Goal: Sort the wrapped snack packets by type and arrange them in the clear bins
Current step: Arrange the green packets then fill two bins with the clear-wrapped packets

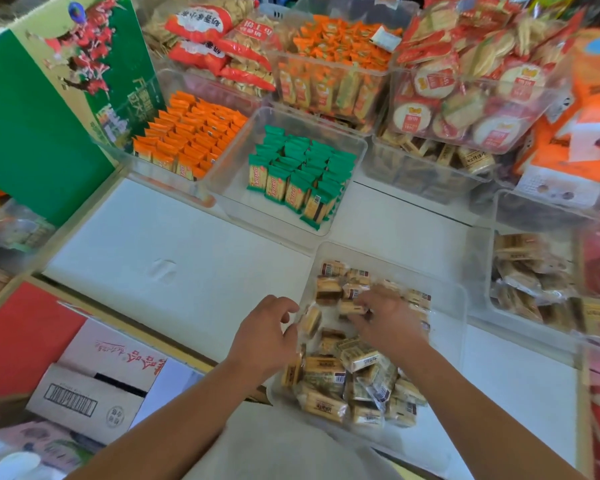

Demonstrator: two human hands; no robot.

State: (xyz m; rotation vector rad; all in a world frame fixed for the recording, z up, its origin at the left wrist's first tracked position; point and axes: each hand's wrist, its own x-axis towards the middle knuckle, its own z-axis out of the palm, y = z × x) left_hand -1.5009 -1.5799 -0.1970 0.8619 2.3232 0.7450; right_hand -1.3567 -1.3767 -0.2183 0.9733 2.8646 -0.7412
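Note:
A clear bin [454, 306] near the front holds several loose beige and brown wrapped snack packets [329, 375]. My left hand [264, 337] is at the bin's left wall, fingers curled round the rim beside a packet. My right hand [385, 313] reaches into the bin, fingers bent over a packet [352, 308]; the grip is partly hidden. Farther back, a clear bin [243, 140] holds neat rows of green packets [298, 174]. To its left another bin holds rows of orange packets [191, 133].
A tall green carton [32, 133] stands at the left. A white and red cardboard box [94, 379] lies at the front left. More bins with beige packets [530, 282], round crackers [465, 109] and orange packets [329, 64] crowd the back and right. White tabletop [160, 244] shows between them.

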